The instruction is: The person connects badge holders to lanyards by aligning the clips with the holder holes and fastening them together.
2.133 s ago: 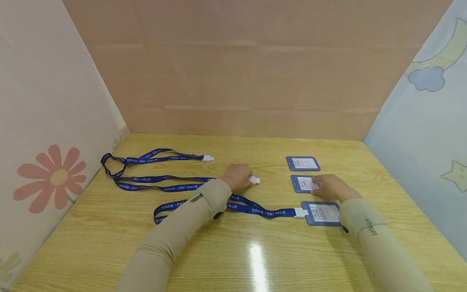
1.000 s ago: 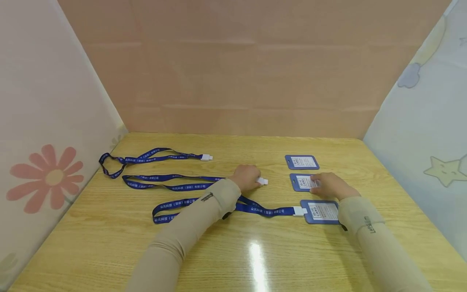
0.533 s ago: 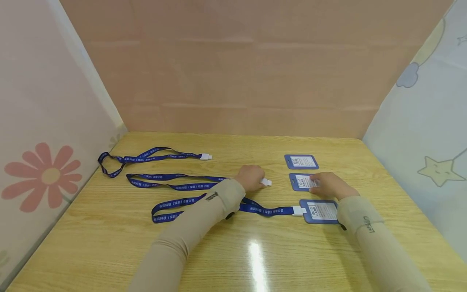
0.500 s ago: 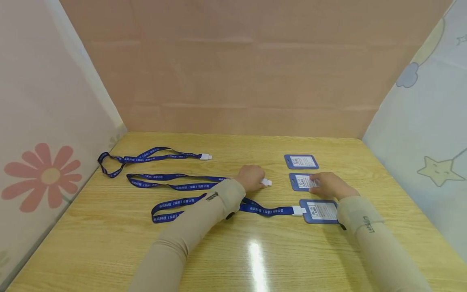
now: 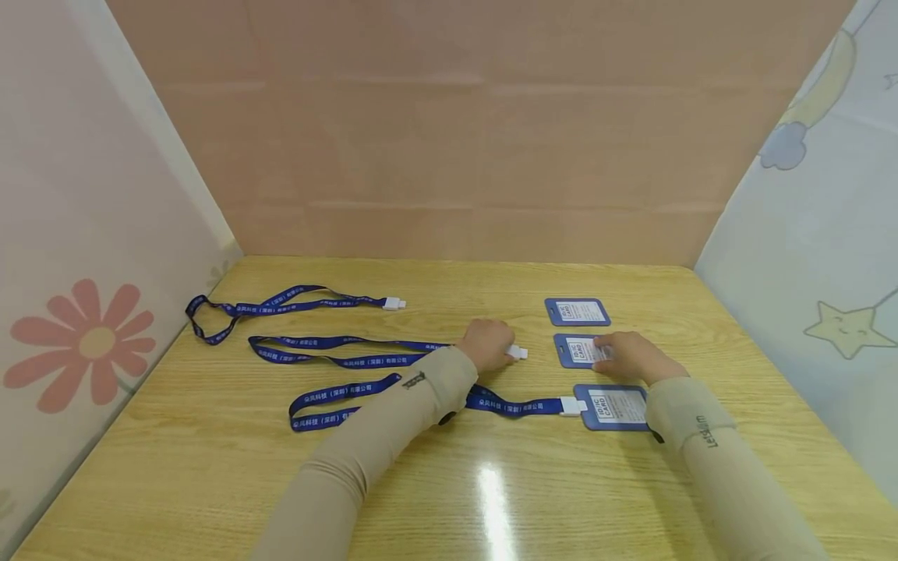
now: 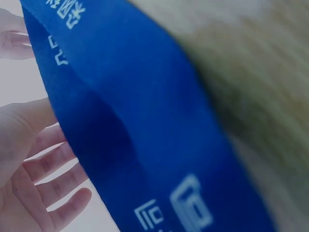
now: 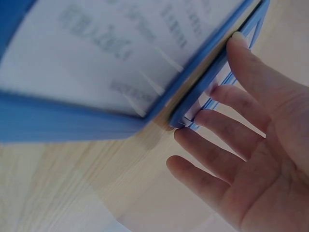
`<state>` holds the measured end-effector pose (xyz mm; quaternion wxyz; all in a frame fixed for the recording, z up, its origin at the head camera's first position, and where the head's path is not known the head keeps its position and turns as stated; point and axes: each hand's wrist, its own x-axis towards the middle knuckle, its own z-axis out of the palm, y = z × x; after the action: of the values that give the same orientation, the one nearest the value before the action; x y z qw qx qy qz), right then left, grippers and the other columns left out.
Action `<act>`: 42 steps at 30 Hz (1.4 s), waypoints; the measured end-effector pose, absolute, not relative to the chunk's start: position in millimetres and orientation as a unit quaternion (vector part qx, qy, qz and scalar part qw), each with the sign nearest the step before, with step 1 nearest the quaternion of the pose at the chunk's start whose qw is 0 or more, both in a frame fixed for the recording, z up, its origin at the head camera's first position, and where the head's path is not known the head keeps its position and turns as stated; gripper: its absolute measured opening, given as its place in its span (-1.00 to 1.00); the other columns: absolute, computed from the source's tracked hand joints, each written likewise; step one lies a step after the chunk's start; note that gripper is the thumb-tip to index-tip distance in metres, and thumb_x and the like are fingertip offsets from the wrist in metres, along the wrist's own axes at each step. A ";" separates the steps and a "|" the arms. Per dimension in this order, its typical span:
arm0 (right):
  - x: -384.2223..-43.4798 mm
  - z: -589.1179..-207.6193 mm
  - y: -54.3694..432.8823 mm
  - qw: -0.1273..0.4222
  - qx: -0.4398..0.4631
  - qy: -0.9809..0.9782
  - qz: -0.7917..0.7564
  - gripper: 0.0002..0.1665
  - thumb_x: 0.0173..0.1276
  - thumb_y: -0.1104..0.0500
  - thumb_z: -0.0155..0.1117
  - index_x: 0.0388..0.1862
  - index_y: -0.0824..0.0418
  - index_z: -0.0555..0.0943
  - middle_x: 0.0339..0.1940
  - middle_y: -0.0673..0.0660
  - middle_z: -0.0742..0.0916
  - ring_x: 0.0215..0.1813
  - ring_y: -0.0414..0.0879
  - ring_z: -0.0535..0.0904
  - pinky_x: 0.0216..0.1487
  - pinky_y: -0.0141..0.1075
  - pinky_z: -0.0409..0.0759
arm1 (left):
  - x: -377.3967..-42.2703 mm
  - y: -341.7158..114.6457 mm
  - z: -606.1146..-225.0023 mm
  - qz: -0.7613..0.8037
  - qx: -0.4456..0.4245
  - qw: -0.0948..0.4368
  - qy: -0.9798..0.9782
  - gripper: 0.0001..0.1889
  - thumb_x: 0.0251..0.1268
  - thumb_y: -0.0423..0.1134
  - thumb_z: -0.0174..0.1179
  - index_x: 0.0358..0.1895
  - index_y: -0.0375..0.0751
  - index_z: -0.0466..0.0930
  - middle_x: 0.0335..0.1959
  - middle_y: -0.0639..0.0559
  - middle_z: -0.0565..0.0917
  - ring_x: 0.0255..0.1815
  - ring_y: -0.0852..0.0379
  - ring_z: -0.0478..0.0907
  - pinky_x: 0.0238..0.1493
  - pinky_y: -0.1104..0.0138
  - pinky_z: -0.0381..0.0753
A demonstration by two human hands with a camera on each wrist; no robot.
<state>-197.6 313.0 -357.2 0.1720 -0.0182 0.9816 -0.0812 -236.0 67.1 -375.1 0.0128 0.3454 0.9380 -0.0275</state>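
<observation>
My left hand [image 5: 486, 344] grips the middle blue lanyard [image 5: 375, 361] close to its white clip [image 5: 517, 353], which pokes out beyond the fingers. In the left wrist view a blue strap [image 6: 145, 96] crosses in front of part of the hand [image 6: 41, 169]. My right hand [image 5: 634, 356] pinches the right edge of the middle blue badge holder [image 5: 571, 351], hiding that end. The holder's slotted end faces the clip across a short gap. In the right wrist view the thumb and fingers [image 7: 227, 116] meet the holder's edges.
Nearer me, another lanyard [image 5: 515, 407] has its clip at the slot of a badge holder [image 5: 613, 407]. A third lanyard [image 5: 281, 305] lies at the back left, and a third badge holder [image 5: 578, 312] at the back right. All lie on the wooden table [image 5: 421, 499].
My left hand has moved right with the middle lanyard, bringing its clip nearer the middle badge holder. The right hand stays on that holder.
</observation>
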 end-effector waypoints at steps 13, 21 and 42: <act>-198.7 -358.4 313.1 0.178 -0.011 0.981 -0.081 -0.32 0.27 0.01 0.26 0.30 0.28 0.37 0.30 0.46 0.40 0.32 0.42 0.24 0.26 0.27 0.22 | -232.9 74.4 -374.6 -0.045 0.337 -0.004 0.940 -0.72 0.24 0.09 0.15 -0.28 -0.02 0.65 -0.33 0.14 0.66 -0.43 0.26 0.45 -0.34 0.41 0.50; -199.3 -359.3 311.8 0.173 -0.011 0.982 -0.079 -0.32 0.25 0.01 0.27 0.29 0.27 0.38 0.29 0.46 0.41 0.32 0.42 0.25 0.26 0.27 0.23 | -232.2 80.5 -375.0 -0.049 0.331 -0.003 0.942 -0.70 0.23 0.10 0.16 -0.22 -0.01 0.66 -0.28 0.14 0.68 -0.37 0.24 0.54 -0.22 0.34 0.55; -195.6 -358.0 310.3 0.167 -0.008 0.983 -0.074 -0.33 0.25 0.02 0.27 0.29 0.27 0.39 0.28 0.45 0.43 0.31 0.42 0.27 0.25 0.26 0.24 | -230.2 99.0 -377.4 -0.049 0.320 0.001 0.946 -0.72 0.24 0.09 0.15 -0.16 0.04 0.66 -0.18 0.13 0.67 -0.17 0.17 0.62 0.00 0.24 0.55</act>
<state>-195.6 310.3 -358.0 0.1671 -0.0084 0.9831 -0.0743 -230.2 99.0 -377.4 0.0006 0.3199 0.9462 -0.0491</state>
